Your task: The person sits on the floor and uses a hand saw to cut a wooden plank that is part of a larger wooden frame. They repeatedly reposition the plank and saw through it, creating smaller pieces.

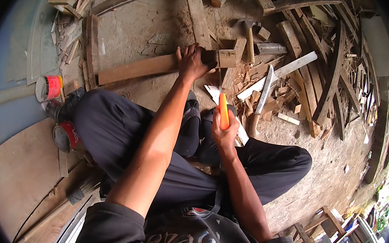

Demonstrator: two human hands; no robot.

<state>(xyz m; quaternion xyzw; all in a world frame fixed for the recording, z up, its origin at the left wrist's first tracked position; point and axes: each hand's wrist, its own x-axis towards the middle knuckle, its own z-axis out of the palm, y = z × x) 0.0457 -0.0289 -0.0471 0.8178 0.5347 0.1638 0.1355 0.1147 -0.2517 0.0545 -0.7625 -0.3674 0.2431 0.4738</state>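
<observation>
A brown wooden plank [136,69] lies across in front of my crossed legs, its right part resting over other pieces of wood. Pressing on it from above is my left hand [193,64], fingers spread over the far edge and thumb toward the right. My right hand [225,128] is wrapped round the orange handle of a handsaw [224,110]. The saw's thin blade points away from me and meets the plank near its right end, a little right of my left hand. How deep the blade sits in the wood I cannot tell.
A machete [264,90] and a hammer [248,38] lie to the right of the plank. Beyond them is a pile of beams [332,74] and offcuts. At left stand red-labelled cans [65,136] beside my knee. A long board [196,14] runs away from the plank.
</observation>
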